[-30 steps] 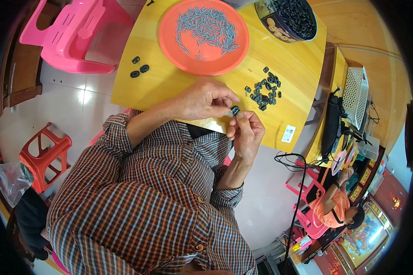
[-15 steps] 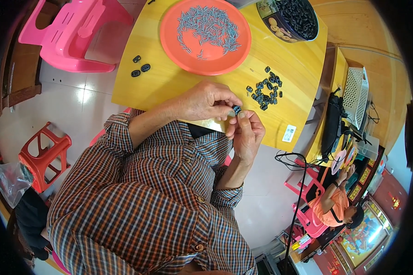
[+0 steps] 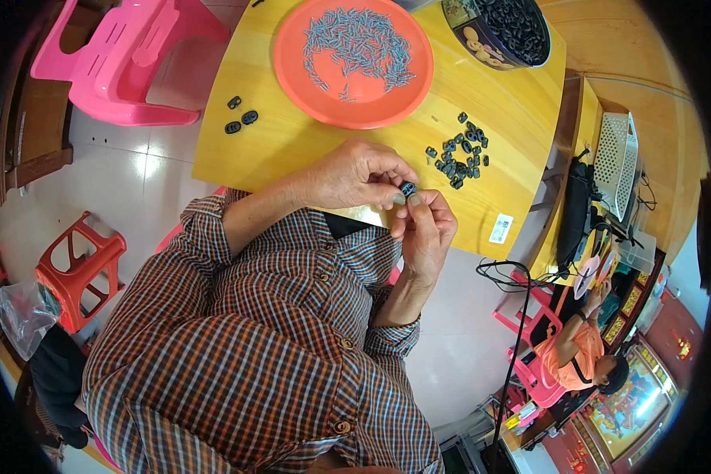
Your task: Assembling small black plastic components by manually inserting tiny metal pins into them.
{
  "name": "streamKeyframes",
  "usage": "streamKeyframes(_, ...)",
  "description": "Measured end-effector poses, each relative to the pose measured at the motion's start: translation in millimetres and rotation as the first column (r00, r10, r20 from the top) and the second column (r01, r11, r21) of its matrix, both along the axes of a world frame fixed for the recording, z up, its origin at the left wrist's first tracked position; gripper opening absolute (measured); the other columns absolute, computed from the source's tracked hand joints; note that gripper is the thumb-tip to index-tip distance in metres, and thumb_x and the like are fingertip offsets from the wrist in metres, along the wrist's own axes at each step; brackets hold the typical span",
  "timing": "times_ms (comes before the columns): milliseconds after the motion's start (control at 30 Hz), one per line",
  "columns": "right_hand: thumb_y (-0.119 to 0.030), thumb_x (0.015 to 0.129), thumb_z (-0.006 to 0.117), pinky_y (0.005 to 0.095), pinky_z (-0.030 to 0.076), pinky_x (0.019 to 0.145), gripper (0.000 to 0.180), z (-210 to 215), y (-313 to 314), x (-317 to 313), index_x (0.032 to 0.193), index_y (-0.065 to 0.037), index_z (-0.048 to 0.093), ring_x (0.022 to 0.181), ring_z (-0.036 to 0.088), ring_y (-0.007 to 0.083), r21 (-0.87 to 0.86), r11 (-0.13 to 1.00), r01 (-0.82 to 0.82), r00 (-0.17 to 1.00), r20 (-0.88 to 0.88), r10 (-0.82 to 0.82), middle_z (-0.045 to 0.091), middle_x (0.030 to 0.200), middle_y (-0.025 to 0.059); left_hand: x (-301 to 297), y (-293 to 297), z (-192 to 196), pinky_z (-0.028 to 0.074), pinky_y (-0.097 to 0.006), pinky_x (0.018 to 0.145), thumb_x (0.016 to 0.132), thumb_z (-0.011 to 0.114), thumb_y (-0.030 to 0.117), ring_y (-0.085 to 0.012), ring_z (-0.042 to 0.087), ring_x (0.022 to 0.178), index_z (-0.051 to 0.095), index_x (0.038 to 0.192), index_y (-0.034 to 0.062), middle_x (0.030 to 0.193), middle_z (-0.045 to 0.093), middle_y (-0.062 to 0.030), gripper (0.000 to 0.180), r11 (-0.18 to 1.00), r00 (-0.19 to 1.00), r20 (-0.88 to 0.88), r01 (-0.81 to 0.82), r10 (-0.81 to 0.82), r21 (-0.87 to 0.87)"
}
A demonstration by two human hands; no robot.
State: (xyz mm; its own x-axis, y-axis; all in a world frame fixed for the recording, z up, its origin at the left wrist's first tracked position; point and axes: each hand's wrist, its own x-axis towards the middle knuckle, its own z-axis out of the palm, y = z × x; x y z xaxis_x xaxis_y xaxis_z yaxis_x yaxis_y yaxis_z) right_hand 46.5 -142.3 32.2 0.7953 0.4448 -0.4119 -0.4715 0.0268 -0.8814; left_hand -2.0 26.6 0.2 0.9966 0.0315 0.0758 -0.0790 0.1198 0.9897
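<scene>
A small black oval cord lock is pinched at the table's near edge, held between both hands. My left hand grips it between thumb and fingers. From the right, my right hand closes thumb and fingertips against its lower end. Whether a tiny part sits in those right fingertips is hidden. Beyond my hands, a round orange plate carries many thin grey pieces that look like small springs. Loose black cord locks lie in a cluster to the right, and three more rest at the left.
At the far right of the yellow table stands a tub full of black pieces. A white label is stuck near the right edge. Pink and red stools flank the table. Another person in orange sits at the right.
Both hands hold nearly the same pose around the cord lock, which appears slightly turned. The view has shifted a little.
</scene>
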Motion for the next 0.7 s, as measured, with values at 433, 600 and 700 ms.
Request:
streamKeyframes(433, -0.009, 0.090, 0.054, 0.0188, 0.037, 0.042, 0.012, -3.9, -5.0, -0.7, 0.081, 0.000, 0.054, 0.046, 0.048, 0.0067, -0.057, 0.997, -0.052, 0.999, -0.006, 0.051, 0.057, 0.064, 0.0043, 0.9, 4.3, -4.6, 0.050, -0.022, 0.061, 0.076, 0.067, -0.002, -0.0065, 0.059, 0.071, 0.063, 0.108, 0.0020, 0.078, 0.059, -0.0013, 0.032, 0.993, 0.997, 0.013, 0.081, -0.082, 0.089)
streamKeyframes(600, -0.009, 0.090, 0.055, 0.0198, 0.039, 0.043, 0.012, -2.2, 2.3, -5.7, 0.082, 0.000, 0.054, 0.047, 0.050, 0.0073, -0.177, 0.982, -0.063, 0.998, 0.007, 0.065, 0.059, 0.067, 0.0044, -0.7, 20.1, 16.9, 0.051, -0.020, 0.064, 0.084, 0.060, -0.003, -0.0066, 0.060, 0.071, 0.059, 0.115, 0.0002, 0.083, 0.062, -0.0017, 0.031, 0.990, 0.978, -0.161, -0.137, 0.130, -0.036)
streamKeyframes(700, -0.010, 0.090, 0.056, 0.0191, 0.040, 0.044, 0.013, -2.1, 9.0, -9.3, 0.083, 0.000, 0.055, 0.048, 0.053, 0.0069, -0.293, 0.954, -0.070, 0.994, 0.064, 0.092, 0.060, 0.067, 0.0040, 3.1, 30.9, 20.3, 0.052, -0.020, 0.061, 0.086, 0.058, -0.002, -0.0068, 0.062, 0.067, 0.059, 0.112, -0.0026, 0.082, 0.064, -0.0042, 0.026, 0.968, 0.969, -0.063, -0.244, 0.241, -0.052)
